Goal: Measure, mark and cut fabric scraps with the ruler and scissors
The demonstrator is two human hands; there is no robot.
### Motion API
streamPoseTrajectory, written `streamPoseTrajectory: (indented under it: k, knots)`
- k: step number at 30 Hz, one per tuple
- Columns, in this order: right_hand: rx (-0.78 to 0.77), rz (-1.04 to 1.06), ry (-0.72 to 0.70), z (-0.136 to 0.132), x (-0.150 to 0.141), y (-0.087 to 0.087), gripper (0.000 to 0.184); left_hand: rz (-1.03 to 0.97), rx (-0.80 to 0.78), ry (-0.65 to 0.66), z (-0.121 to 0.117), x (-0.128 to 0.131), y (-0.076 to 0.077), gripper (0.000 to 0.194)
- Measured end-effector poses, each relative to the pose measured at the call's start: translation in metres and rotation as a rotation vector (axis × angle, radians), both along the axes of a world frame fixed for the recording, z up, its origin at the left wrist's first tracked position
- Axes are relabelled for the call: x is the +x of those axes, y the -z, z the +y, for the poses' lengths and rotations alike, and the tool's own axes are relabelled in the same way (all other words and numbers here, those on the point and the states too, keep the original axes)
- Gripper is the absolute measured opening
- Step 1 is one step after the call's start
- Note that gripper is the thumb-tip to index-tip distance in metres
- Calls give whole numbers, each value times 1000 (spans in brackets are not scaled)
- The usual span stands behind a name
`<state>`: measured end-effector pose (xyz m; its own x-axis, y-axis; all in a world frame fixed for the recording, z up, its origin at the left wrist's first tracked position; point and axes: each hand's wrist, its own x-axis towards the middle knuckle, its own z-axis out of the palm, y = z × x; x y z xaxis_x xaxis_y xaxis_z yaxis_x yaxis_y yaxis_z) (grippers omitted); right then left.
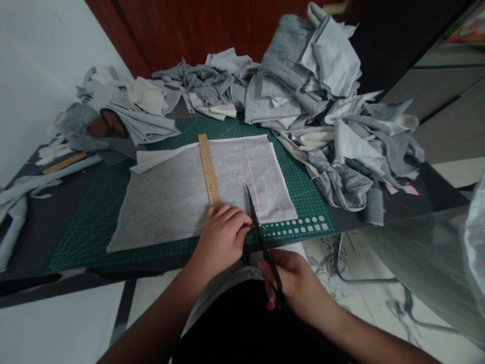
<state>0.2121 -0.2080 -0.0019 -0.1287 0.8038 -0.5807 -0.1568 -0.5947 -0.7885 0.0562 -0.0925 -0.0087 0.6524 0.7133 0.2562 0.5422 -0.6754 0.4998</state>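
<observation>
Rundown from the left: a thin wooden strip (64, 163) lies on a dark table (45, 227), just beside a green cutting mat (85, 242); a wooden ruler (208, 169) sits on a sheet of grey fabric (170, 197), which lies flat on the mat; the left hand (223, 237) presses down by the ruler's near end, fingers (229, 217) curled against the cloth; the right hand (291, 283) is wrapped around black scissors (261, 240), whose blades run up past those fingers and over the fabric, near a faint pink line (252, 172); the hands are close but apart.

Biggest worry, imo: the blades sit so near the left fingers that one careless snip could catch them; the soft fabric could also creep, since the ruler looks pinned at one end only, and that might pull a cut off the pink line.

Containers: I can't spot any; the scraps sit in loose grey heaps (303, 76) along the table's back.
</observation>
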Motion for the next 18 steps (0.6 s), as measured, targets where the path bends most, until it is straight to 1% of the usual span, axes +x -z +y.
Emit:
streamPoseTrajectory:
  k: [7,13,18]
  knots:
    - [15,-33,11,-2,-1,2,55,-1,-9,-8,-1,1,0,13]
    - [22,-17,-1,7,-1,-6,59,-45,-8,9,-1,-1,0,9]
    - [40,-39,9,13,0,-10,56,-52,-22,12,0,-1,-1,12]
